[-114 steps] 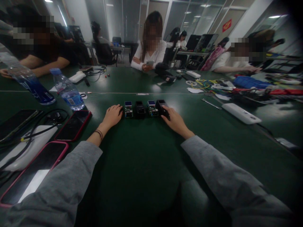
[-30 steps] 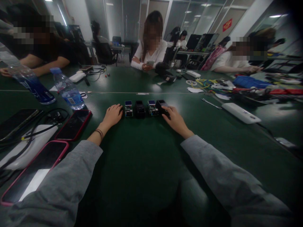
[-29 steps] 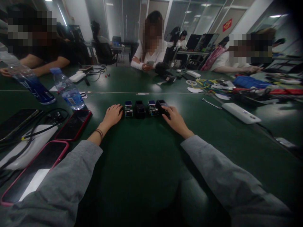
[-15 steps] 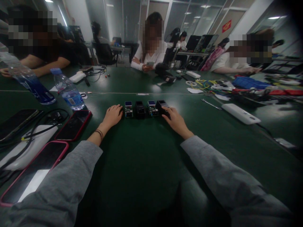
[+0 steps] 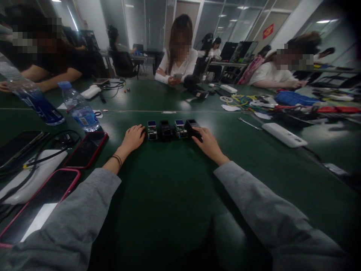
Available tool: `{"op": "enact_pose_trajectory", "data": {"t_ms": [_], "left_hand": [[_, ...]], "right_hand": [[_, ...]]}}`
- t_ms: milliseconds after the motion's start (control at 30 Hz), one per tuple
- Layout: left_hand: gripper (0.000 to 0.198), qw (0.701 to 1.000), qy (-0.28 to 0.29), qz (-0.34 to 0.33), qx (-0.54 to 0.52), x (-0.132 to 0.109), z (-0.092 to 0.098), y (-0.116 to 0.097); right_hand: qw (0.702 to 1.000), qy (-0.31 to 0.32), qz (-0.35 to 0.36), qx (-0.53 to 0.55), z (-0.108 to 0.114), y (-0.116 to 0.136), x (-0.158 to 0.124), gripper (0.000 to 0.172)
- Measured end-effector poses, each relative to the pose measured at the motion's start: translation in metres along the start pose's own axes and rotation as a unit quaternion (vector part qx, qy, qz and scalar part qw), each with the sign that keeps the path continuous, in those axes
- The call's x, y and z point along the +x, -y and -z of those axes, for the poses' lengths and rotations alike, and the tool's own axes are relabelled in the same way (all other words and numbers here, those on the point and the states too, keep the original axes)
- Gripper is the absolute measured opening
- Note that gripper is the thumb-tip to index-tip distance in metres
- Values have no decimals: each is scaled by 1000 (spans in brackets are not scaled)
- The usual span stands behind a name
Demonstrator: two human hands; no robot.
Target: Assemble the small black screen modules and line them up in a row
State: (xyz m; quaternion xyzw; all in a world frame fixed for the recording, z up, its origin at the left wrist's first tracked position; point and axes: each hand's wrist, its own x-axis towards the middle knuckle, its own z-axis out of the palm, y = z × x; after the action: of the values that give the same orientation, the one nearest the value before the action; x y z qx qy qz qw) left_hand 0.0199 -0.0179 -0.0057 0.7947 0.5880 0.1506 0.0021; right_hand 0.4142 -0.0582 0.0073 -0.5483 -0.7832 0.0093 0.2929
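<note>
Four-cornered small devices stand in a row on the dark green table (image 5: 158, 188). Leftmost is a green circuit board with a small screen (image 5: 152, 130), then a black case (image 5: 165, 130), another screen-fitted circuit board (image 5: 180, 129) and a second black case (image 5: 191, 123) at the right end. My left hand (image 5: 134, 137) lies on the table just left of the first board, fingers stretched and slightly bent, holding nothing. My right hand (image 5: 207, 143) is closed about the right-end black case, index finger at its top and thumb at its near side; the hand hides part of it.
Phones (image 5: 87, 149), a white power bank (image 5: 34, 175), cables and two water bottles (image 5: 80, 109) crowd the left. On the right lie a wrench (image 5: 249, 123), a white power strip-like block (image 5: 284, 134) and a heap of cables and tools (image 5: 296, 98). People sit across the table.
The whole view has shifted slightly to the left. My hands and the row of devices keep the same places relative to each other.
</note>
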Motion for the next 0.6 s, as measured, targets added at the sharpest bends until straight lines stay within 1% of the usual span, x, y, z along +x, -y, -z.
{"op": "enact_pose_trajectory", "data": {"t_ms": [267,433,600], "left_hand": [[47,1000,2,0,0,-1,3,-2],[46,1000,5,2,-8,-2,5,-3],[47,1000,1,4,-7,-2,3,-3]], "right_hand": [[1000,2,-18,6,-1,-1,1,54],[999,0,-32,5,-2,-3,1,62],[999,-3,-32,8,-4,-3,1,69]]}}
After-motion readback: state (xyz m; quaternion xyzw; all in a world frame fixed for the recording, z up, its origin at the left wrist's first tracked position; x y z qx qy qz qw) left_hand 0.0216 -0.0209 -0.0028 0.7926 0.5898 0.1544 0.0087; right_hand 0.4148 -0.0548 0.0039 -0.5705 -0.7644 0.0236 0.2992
